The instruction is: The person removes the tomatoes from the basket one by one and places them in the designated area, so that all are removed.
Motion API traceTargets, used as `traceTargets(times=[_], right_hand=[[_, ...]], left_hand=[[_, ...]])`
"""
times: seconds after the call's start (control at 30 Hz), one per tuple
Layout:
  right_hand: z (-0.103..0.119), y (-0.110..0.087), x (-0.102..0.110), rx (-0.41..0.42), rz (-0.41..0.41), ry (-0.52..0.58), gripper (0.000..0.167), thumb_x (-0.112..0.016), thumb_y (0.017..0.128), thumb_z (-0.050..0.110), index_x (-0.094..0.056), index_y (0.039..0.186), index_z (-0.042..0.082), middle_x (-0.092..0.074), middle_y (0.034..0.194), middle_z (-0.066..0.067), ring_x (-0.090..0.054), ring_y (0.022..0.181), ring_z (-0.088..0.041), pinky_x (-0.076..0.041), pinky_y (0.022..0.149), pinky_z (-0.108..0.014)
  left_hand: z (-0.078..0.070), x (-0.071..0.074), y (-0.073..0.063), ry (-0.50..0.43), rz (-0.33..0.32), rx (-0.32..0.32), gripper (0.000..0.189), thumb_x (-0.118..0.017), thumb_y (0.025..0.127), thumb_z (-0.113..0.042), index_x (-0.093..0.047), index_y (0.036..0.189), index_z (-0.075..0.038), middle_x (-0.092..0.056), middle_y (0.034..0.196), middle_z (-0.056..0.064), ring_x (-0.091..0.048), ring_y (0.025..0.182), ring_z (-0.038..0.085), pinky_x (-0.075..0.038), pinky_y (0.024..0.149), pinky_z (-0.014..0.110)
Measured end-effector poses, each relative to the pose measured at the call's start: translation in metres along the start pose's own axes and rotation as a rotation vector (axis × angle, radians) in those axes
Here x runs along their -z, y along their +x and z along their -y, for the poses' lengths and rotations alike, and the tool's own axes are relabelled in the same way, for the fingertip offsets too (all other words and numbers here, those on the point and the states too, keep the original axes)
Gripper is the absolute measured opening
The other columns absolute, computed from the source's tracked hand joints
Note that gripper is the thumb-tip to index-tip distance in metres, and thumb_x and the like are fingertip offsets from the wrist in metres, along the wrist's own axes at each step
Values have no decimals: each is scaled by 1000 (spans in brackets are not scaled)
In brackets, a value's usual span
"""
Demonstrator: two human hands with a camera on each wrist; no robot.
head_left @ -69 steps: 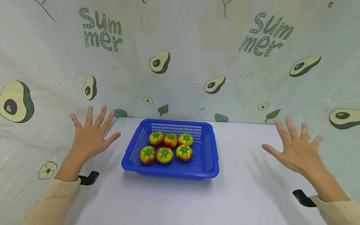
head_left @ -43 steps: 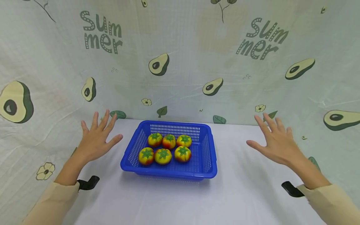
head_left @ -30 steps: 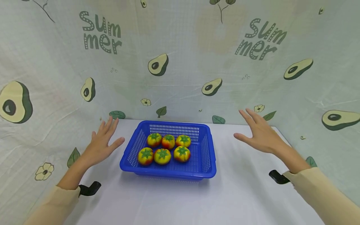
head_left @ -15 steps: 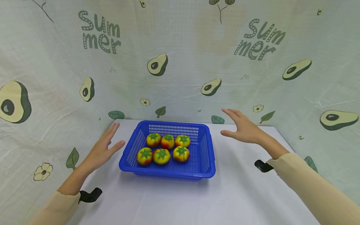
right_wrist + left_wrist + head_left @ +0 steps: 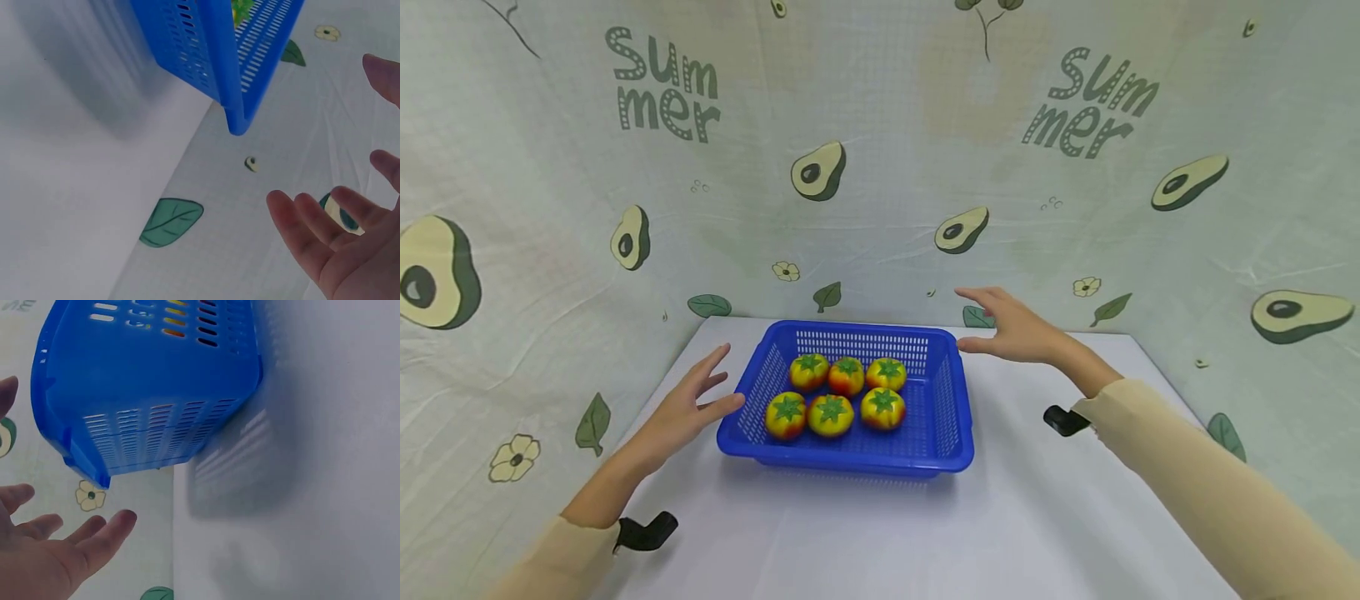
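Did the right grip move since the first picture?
Yes. Judged against the blue basket in the head view, the right grip has come left, from well out to the right to close by the basket's far right corner.

There's a blue perforated basket (image 5: 850, 458) standing upright, holding six green-topped, red-and-yellow fruits (image 5: 830, 419) in two rows towards the left.

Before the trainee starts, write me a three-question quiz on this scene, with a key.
1. How many fruits lie in the basket?
2. True or false: the left grip and right grip hold nothing.
3. As the person sees it, which side of the basket has more free space: a) left, b) right?

Key: 1. Six. 2. True; each wrist view shows a gap to the basket. 3. b.
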State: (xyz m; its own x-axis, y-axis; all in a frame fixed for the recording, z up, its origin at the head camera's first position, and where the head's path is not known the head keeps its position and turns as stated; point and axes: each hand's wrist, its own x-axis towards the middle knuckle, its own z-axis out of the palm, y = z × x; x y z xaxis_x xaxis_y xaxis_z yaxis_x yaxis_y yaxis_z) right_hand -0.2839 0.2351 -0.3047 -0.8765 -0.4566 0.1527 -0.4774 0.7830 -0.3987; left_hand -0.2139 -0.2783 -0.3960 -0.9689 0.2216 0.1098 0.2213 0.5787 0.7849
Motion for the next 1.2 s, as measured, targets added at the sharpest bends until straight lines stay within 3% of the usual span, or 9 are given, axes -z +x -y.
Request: traceTargets(times=[0.13,0.33,0.5,0.77,1.0,1.2], right_hand=[[3,8,-6,16,43,37,89,-79,95,38,-33,167,11,-33,168,-24,-37,151,-44,-38,116,-71],[8,17,-15,24,125,84,88,-80,95,36,-35,166,12,-35,166,-24,-52,137,-46,-52,106,-65],[13,25,-23,48,199,94,85,-78,95,39,-38,165,11,-37,166,-24,-55,137,-48,-54,103,-63],[28,37,-32,65,281,91,80,-78,95,34,-43,162,8,-37,167,-22,-42,149,-44,-42,116,-66],[37,44,-38,85,326,73,78,-78,96,35,-45,161,10,-41,166,-18,-45,147,-41,-40,119,-62],[42,49,-46,71,389,69,76,-78,97,34,-45,161,12,-40,167,-18,-39,153,-41,-35,123,-63]], left_hand=[[2,-5,-1,-28,34,18,92,-69,103,-36,-8,172,-33,-9,178,17,-31,153,55,-43,107,73],[8,-11,-2,-28,63,25,94,-70,102,-37,-9,172,-30,-9,177,20,-34,151,58,-46,103,74],[14,-11,-3,-60,89,12,94,-72,101,-35,-11,172,-33,-9,177,20,-34,149,60,-47,102,75],[20,-13,-3,-76,147,-73,84,-70,103,-29,-21,171,-27,-8,178,17,-35,147,62,-43,108,74],[28,-13,-1,-43,170,-112,74,-69,103,-26,-33,168,-21,-9,179,15,-33,148,63,-45,107,73],[31,-11,1,-56,205,-144,65,-68,104,-22,-41,163,-17,-8,179,13,-36,147,62,-48,107,70]])
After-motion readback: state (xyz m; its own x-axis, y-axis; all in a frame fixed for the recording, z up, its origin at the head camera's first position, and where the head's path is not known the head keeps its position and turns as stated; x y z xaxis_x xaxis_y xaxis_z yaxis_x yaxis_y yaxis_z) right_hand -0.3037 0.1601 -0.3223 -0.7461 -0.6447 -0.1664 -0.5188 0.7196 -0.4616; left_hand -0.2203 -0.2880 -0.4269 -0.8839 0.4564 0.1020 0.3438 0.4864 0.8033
